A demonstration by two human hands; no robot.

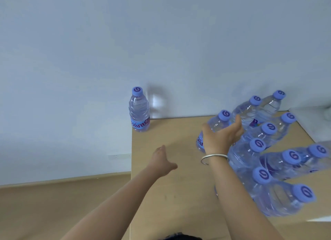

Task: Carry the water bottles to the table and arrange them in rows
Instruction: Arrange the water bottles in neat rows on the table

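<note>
Both bare forearms extend forward from the lower frame edge. Left hand [163,162]: reaching ahead, fingers straight and together, thumb spread toward the right, holding nothing. Right hand [221,135]: further forward, back of hand toward the camera, fingers [206,130] curled, thumb raised and apart. Thin silver metal bangle [213,158] circles the right wrist.

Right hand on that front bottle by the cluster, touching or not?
Touching. The head view shows the right hand wrapped around the front bottle, fingers on its left side and thumb across its right shoulder, with no gap visible.
</note>
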